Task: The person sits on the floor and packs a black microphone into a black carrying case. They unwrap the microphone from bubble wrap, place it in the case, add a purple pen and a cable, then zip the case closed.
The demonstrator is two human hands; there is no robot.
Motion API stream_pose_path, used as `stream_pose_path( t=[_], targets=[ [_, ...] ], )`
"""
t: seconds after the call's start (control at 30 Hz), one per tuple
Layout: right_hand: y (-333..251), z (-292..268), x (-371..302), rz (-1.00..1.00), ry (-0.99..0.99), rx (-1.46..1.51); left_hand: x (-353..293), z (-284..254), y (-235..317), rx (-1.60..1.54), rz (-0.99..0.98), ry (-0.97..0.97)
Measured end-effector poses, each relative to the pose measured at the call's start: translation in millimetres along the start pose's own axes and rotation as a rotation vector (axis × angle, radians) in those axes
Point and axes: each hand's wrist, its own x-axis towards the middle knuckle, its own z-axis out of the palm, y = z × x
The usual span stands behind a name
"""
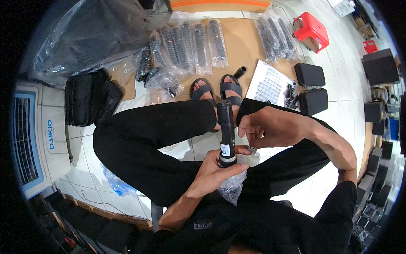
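My left hand is wrapped round a black handheld microphone, which stands roughly upright between my knees. A silver ring and a small white label mark its lower part. Crumpled bubble wrap covers the end below my fingers. Just right of the microphone, my right hand is bent with its fingers curled in. Something small and pale shows by its fingertips, too small to name.
Several bubble-wrapped black pieces lie on cardboard beyond my feet, with more at right. A sheet of round stickers, a black tube, black cases, a cable and a red stool are around. An air cooler stands left.
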Motion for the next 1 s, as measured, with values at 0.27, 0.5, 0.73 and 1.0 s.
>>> stream_pose_path(
  t=[0.27,0.5,0.73,1.0],
  targets=[
    [13,3,-8,-0.098,0.507,0.179,11,1,3,0.143,-0.057,0.014],
    [28,58,-24,0.116,0.687,0.428,17,-3,-11,0.146,0.128,0.145],
    [42,70,-15,0.127,0.636,0.556,20,4,-6,0.32,0.207,0.116],
    [50,71,-12,0.039,0.589,0.536,25,5,-9,0.419,0.222,0.072]
  ],
)
